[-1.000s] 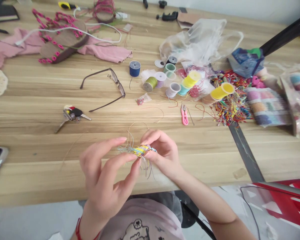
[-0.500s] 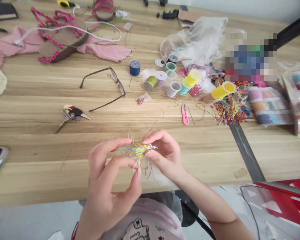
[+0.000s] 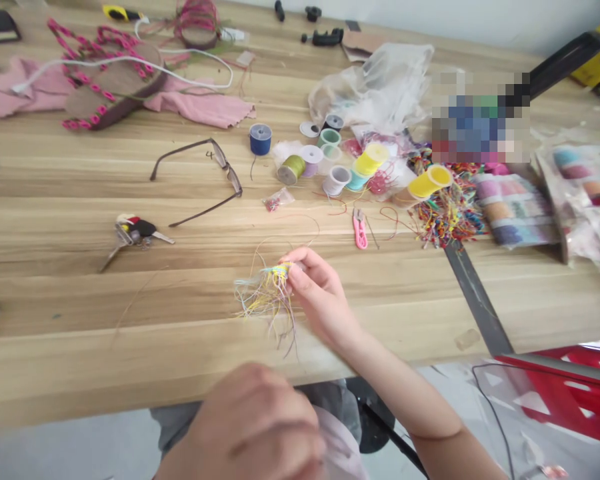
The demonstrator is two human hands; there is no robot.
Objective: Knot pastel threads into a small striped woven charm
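Note:
Between thumb and fingers, my right hand (image 3: 317, 287) pinches a small knotted thread piece (image 3: 281, 270) in yellow, pale blue and purple. Its loose thread ends (image 3: 265, 300) fan out to the left and hang down above the table. My fingers cover its right end. Low in the view, close to my body, my left hand (image 3: 260, 423) is raised and smeared by motion. Its back faces the camera, so its fingertips and anything in them are hidden. Pink thread snips (image 3: 361, 230) lie beyond my right hand, with a thin needle-like rod (image 3: 373, 230) beside them.
Several thread spools, among them a blue spool (image 3: 261, 139) and a yellow spool (image 3: 431, 181), stand behind the hands. Eyeglasses (image 3: 233, 179) and keys (image 3: 135, 232) lie to the left. Colourful thread scraps (image 3: 453, 220) are heaped at the right, near a plastic bag (image 3: 375, 87).
My left hand has let go of the threads and moved down toward my body. My right hand still holds the knotted piece, slightly higher in view. The view has shifted slightly.

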